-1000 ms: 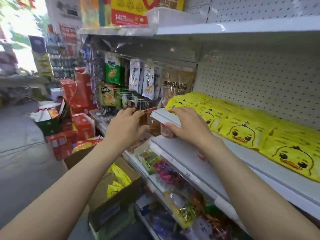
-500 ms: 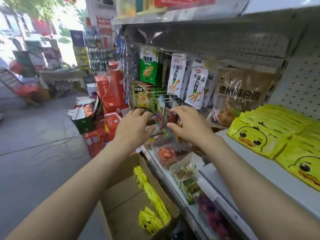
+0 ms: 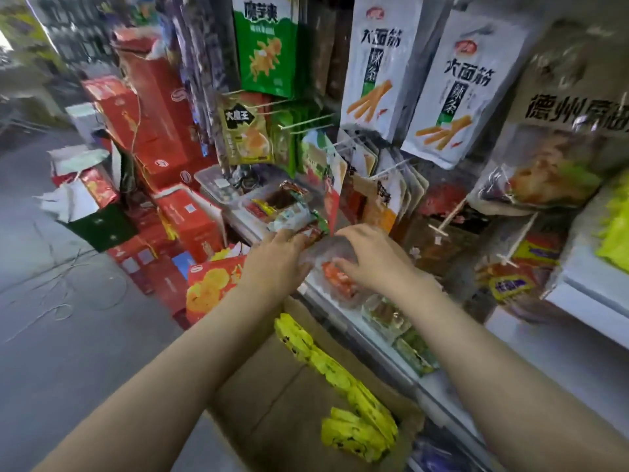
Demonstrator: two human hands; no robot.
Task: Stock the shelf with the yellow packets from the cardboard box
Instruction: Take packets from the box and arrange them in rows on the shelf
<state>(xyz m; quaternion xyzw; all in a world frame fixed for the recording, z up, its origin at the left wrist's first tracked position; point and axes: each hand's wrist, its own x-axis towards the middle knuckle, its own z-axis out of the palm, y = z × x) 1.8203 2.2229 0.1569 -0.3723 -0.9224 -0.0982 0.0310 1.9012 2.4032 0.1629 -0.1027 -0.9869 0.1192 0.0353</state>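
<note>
Far left: stacked red cartons (image 3: 160,131) on the floor by the aisle. Your left hand (image 3: 275,257) reaches over the low shelf edge (image 3: 371,332), fingers curled down onto a heap of small snack packs (image 3: 289,212); fingertips are hidden among the wrappers, so can't tell if they pinch one. Just to its right, your right hand (image 3: 371,257) sits on a clear bag with red contents (image 3: 337,281), fingers bent and slightly spread over it; grip unclear through blur. The two hands are near each other, not touching.

Yellow packets (image 3: 343,376) are not at your fingers: they lie below both forearms in the open cardboard box (image 3: 272,386), a row along its right wall plus a loose stack (image 3: 354,434) at the near corner. Well apart from both hands.

Above your hands: green hanging bag (image 3: 265,46), two white hanging bags with orange sticks (image 3: 377,63), clear bag of cooked food (image 3: 558,165) farther right. Far right edge: more yellow packets on the white shelf (image 3: 616,229), blurred.
</note>
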